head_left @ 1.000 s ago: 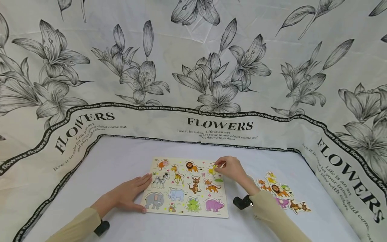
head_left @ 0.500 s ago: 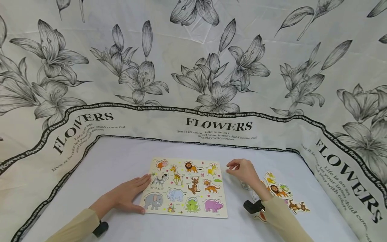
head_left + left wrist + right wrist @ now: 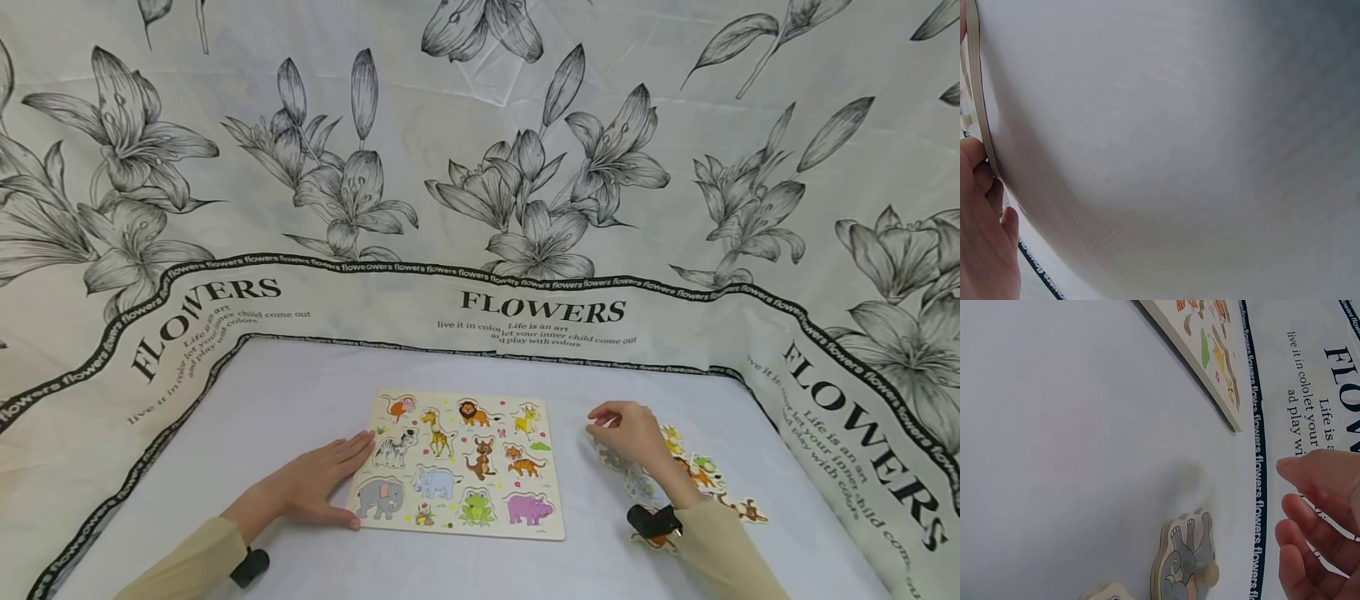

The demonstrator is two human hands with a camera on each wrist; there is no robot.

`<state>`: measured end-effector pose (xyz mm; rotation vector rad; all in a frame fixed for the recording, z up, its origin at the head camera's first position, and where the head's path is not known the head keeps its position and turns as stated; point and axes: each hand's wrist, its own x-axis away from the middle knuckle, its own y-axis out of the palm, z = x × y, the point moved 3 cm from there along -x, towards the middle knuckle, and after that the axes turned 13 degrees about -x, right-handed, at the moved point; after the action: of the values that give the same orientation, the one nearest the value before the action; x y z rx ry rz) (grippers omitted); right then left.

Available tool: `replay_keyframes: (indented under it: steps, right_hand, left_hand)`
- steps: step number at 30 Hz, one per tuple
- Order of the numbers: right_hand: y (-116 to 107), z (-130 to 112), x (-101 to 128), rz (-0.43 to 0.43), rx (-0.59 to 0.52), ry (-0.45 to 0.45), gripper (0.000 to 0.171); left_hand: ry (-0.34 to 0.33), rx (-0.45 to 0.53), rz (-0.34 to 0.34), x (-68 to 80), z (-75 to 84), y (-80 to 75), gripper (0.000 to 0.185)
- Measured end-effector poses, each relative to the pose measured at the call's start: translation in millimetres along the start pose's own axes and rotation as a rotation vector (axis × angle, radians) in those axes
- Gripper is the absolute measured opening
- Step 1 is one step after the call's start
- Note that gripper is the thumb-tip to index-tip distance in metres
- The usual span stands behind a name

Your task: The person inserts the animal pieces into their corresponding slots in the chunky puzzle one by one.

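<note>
A wooden animal puzzle board [image 3: 517, 525] lies flat on the white table. Along its left edge rests my left hand [image 3: 315, 483], fingers extended against the edge and thumb by the near-left corner. The left wrist view catches those fingertips at the board's side edge [image 3: 977, 81]. To the right of the board, my right hand [image 3: 626, 433] hovers with loosely bent fingers and nothing between them. Beneath it lies a grey elephant puzzle piece [image 3: 611, 456]; the right wrist view shows this elephant with a round knob [image 3: 1207, 575]. A pale blue piece [image 3: 645, 487] is partly covered by the wrist.
More loose pieces lie right of the hand: a kangaroo [image 3: 742, 507], a frog [image 3: 707, 467] and a yellow deer-like animal [image 3: 671, 435]. A reddish-brown piece [image 3: 656, 542] pokes out below the black wrist camera [image 3: 651, 521]. Flower-printed cloth [image 3: 540, 325] walls in the table.
My right hand has left the board's upper right corner and moved right, over the loose pieces. The left hand and the board have stayed put.
</note>
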<state>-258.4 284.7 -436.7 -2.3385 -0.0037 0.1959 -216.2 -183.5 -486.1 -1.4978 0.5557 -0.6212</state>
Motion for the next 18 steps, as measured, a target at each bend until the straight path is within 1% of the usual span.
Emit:
replay_keyframes:
  steps: [6,12,18]
  right_hand:
    - [-7.0,7.3,5.4,0.027,0.009,0.022,0.017]
    - [-13.0,14.4,10.7,0.032,-0.003,0.063,0.024]
    - [-15.0,24.5,13.8,0.043,0.012,0.078,0.028]
  left_hand:
    - [-0.004,-0.001,-0.005,0.4,0.0,-0.5,0.107]
    - [-0.011,0.000,-0.014,0.2,0.6,-0.9,0.107]
    - [-0.010,0.002,-0.020,-0.1,0.0,0.5,0.108]
